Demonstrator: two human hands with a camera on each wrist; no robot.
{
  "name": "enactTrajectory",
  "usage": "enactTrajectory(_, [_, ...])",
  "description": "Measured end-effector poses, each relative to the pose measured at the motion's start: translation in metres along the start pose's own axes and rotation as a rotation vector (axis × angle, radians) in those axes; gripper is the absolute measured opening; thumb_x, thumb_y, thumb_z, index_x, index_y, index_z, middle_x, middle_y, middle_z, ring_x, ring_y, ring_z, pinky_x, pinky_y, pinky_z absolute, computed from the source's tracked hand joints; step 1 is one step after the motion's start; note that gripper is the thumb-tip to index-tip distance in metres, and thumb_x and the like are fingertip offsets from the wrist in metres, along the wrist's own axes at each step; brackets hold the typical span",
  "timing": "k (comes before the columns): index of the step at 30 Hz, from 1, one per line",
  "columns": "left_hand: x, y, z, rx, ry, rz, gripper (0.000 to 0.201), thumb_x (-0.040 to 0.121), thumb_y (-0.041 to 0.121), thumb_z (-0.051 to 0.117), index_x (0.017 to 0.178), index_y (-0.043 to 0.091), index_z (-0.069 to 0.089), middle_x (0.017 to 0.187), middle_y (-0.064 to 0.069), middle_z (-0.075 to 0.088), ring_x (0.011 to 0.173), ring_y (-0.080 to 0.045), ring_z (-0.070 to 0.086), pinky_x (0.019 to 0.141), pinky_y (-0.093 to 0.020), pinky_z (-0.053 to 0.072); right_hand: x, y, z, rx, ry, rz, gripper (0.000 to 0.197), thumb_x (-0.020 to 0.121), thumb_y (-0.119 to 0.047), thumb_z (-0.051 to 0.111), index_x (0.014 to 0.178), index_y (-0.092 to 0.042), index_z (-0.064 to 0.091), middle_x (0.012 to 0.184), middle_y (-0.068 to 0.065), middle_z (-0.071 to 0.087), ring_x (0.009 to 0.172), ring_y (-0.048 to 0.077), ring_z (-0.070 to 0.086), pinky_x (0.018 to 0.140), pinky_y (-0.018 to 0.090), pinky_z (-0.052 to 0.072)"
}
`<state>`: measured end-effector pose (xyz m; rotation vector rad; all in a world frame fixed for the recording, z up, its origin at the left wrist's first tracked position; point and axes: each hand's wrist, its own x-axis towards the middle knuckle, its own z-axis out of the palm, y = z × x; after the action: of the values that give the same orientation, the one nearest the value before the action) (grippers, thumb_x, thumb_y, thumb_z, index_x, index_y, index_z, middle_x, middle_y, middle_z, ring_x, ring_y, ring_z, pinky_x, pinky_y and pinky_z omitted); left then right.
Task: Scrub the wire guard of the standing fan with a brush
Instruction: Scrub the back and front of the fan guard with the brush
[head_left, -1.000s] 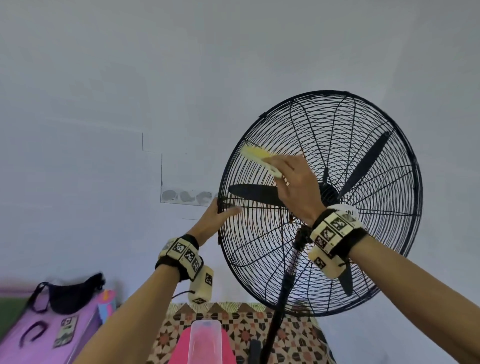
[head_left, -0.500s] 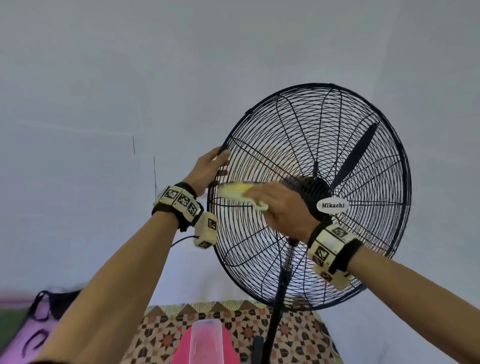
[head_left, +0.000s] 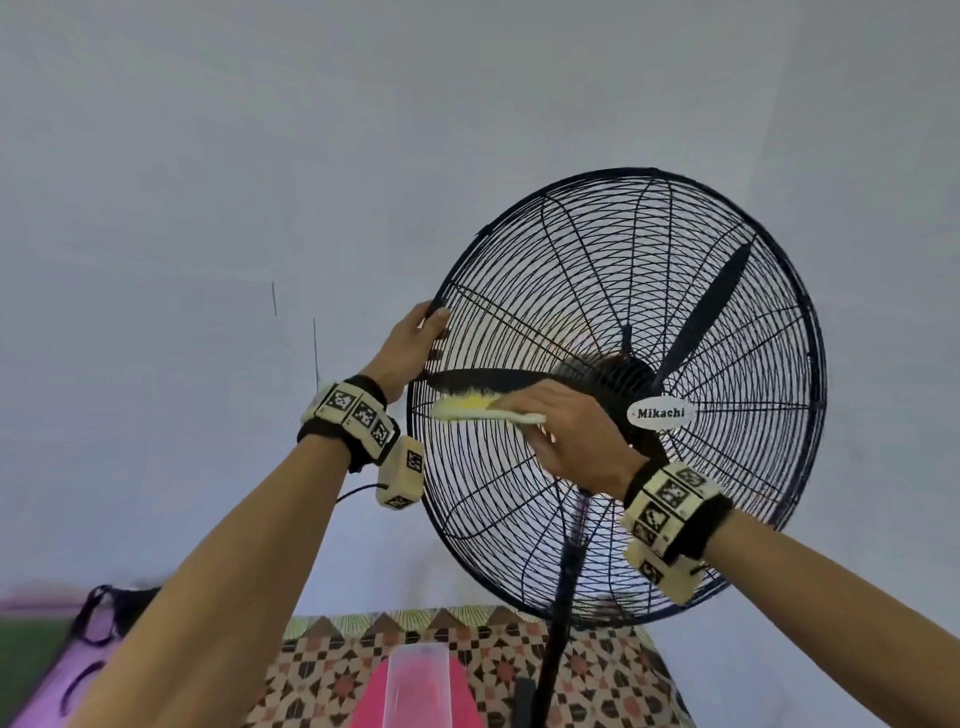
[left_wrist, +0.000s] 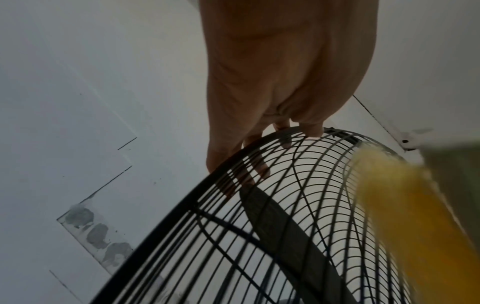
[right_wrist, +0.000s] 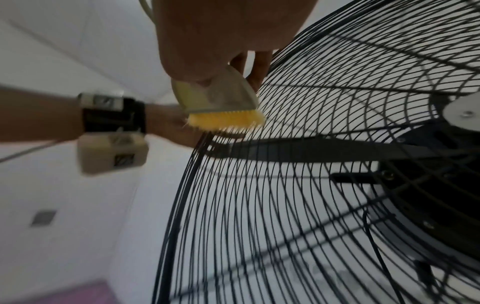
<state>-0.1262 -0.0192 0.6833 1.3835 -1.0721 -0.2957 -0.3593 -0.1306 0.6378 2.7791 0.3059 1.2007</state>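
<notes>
Guard (head_left: 618, 395) sits right of frame centre, its left rim gripped by curled left hand (head_left: 410, 345). Brush (head_left: 485, 408) is clamped in right hand (head_left: 571, 436), bristles laid on the wires left of the hub. Strokes are best run along the wires, light pressure, rim kept braced.

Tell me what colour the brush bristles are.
Yellow bristles, clearest in the right wrist view.

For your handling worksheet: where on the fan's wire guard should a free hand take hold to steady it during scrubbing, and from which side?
Probably the outer rim of the wire guard, approached from its left edge, where the left hand grips now. The thick hoop gives fingers something to curl round, and it leaves the face clear for the brush in the right hand.
</notes>
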Motion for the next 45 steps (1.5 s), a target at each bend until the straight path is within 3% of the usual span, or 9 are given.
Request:
enactTrajectory(5, [0.0,-0.002,0.015,0.048,0.056,-0.014,0.05,0.111,0.049,0.037,0.148,0.017,0.041,0.125,-0.001,0.058,0.124,-0.024,0.056,0.112,-0.052,0.045,0.014,0.023,-0.022,-0.072,0.412,0.243,0.033,0.094,-0.003,0.063,0.127,-0.007,0.067,0.108,0.008,0.071,0.088,0.011,0.058,0.075,0.026,0.055])
enactTrajectory(11, [-0.011,-0.005,0.025,0.117,0.133,-0.044,0.107,0.065,0.092,0.063,0.149,0.03,0.035,0.138,-0.004,0.056,0.127,-0.025,0.054,0.112,-0.044,0.043,-0.025,0.014,-0.009,0.019,0.022,0.07,0.036,0.093,-0.002,0.063,0.127,-0.013,0.068,0.12,0.002,0.071,0.104,0.015,0.062,0.09,0.035,0.056])
enactTrajectory(15, [-0.009,-0.007,0.029,0.151,0.155,-0.017,0.119,0.058,0.098,0.061,0.151,0.03,0.034,0.144,-0.007,0.054,0.132,-0.028,0.053,0.113,-0.054,0.045,-0.008,0.026,-0.031,0.01,0.338,0.212,0.029,0.095,-0.006,0.062,0.123,-0.006,0.069,0.11,-0.001,0.068,0.093,-0.003,0.05,0.079,0.012,0.044])
enactTrajectory(21, [-0.009,-0.012,0.03,0.164,0.19,-0.002,0.103,0.07,0.088,0.062,0.149,0.027,0.036,0.138,-0.002,0.058,0.127,-0.022,0.055,0.112,-0.047,0.045,-0.021,0.022,-0.01,-0.038,0.212,0.121,0.037,0.09,0.003,0.067,0.123,-0.012,0.069,0.115,0.002,0.072,0.099,0.012,0.06,0.085,0.035,0.057])
enactTrajectory(24, [-0.01,-0.013,0.026,0.147,0.18,-0.006,0.097,0.073,0.085,0.063,0.147,0.028,0.037,0.13,0.0,0.061,0.122,-0.02,0.058,0.107,-0.039,0.045,-0.03,0.015,-0.01,0.002,0.073,0.083,0.03,0.094,-0.004,0.063,0.123,-0.012,0.07,0.115,0.002,0.073,0.098,0.015,0.062,0.09,0.031,0.054])
enactTrajectory(29, [-0.007,-0.016,0.035,0.19,0.234,0.026,0.087,0.082,0.079,0.065,0.148,0.027,0.039,0.13,-0.001,0.062,0.121,-0.02,0.058,0.103,-0.038,0.046,0.002,0.026,-0.03,-0.032,0.376,0.177,0.032,0.09,0.0,0.067,0.122,-0.006,0.07,0.109,0.007,0.073,0.093,0.012,0.059,0.08,0.03,0.056])
enactTrajectory(35, [-0.006,-0.021,0.029,0.142,0.23,-0.006,0.093,0.075,0.086,0.064,0.146,0.031,0.04,0.129,0.0,0.061,0.12,-0.021,0.06,0.105,-0.041,0.048,-0.026,0.02,-0.005,0.019,-0.002,0.036,0.029,0.097,-0.008,0.06,0.124,-0.012,0.069,0.115,0.001,0.073,0.097,0.02,0.063,0.084,0.037,0.057])
enactTrajectory(41, [-0.002,-0.022,0.03,0.101,0.236,-0.009,0.097,0.066,0.091,0.068,0.142,0.035,0.045,0.128,0.005,0.063,0.122,-0.019,0.06,0.11,-0.05,0.049,-0.011,0.036,-0.032,0.001,0.376,0.21,0.032,0.09,0.004,0.071,0.12,-0.005,0.071,0.109,0.006,0.073,0.093,0.01,0.06,0.079,0.031,0.056])
enactTrajectory(45, [-0.002,-0.022,0.029,0.09,0.241,-0.011,0.1,0.064,0.091,0.069,0.142,0.033,0.045,0.129,0.004,0.063,0.122,-0.019,0.061,0.109,-0.05,0.05,-0.032,0.031,-0.012,-0.002,0.146,0.105,0.034,0.089,0.002,0.07,0.121,-0.01,0.07,0.113,0.005,0.074,0.096,0.016,0.062,0.081,0.039,0.059])
